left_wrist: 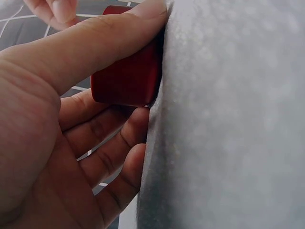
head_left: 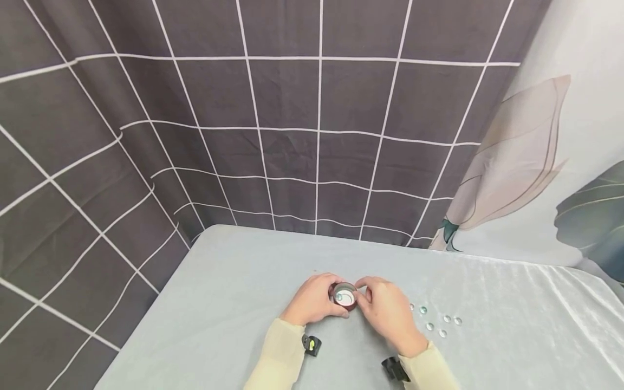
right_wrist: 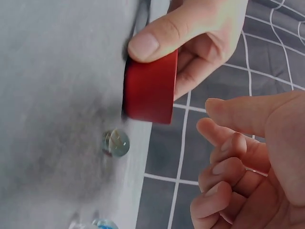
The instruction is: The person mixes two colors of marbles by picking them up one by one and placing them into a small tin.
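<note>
My left hand (head_left: 316,299) grips a small round red cup (right_wrist: 151,90) from its left side, with the thumb along the near wall and the other fingers around the far side. The cup stands upright on the cloth; its inside looks pale, with a small bluish spot in it in the head view. My right hand (head_left: 387,310) hovers at the cup's right rim, thumb and forefinger close together with a gap between them and the other fingers loosely curled. Nothing shows between those fingers in the right wrist view. A clear glass marble (right_wrist: 116,142) lies on the cloth near the cup.
Several more glass marbles (head_left: 429,326) are scattered on the grey-blue cloth (head_left: 234,303) to the right of my right hand. A dark curtain with white grid lines (head_left: 287,151) hangs behind the table and along its left; a leaf-patterned curtain (head_left: 517,216) hangs at the right.
</note>
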A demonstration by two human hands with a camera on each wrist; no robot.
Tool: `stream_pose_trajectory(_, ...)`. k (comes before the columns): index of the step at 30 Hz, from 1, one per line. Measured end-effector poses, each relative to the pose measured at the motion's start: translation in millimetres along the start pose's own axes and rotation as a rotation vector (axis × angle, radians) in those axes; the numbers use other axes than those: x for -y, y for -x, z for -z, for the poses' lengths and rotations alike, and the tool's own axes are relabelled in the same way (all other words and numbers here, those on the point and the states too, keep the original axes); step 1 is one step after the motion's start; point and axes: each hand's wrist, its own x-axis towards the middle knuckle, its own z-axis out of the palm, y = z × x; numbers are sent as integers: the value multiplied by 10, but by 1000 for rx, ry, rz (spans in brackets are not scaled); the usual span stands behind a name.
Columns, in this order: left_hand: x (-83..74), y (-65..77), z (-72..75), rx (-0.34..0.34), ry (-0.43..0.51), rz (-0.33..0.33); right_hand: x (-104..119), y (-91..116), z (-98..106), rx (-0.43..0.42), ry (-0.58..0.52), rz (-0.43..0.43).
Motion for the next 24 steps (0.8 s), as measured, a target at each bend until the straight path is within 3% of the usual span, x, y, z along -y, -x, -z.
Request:
stream_pose_trajectory(15, 14, -20, -5, -4, -17, -19, -279, -15, 276, 15, -19, -67)
stream_pose_trajectory(24, 3, -18, -10, 13, 0, 1, -454, -3, 421, 96, -6, -94)
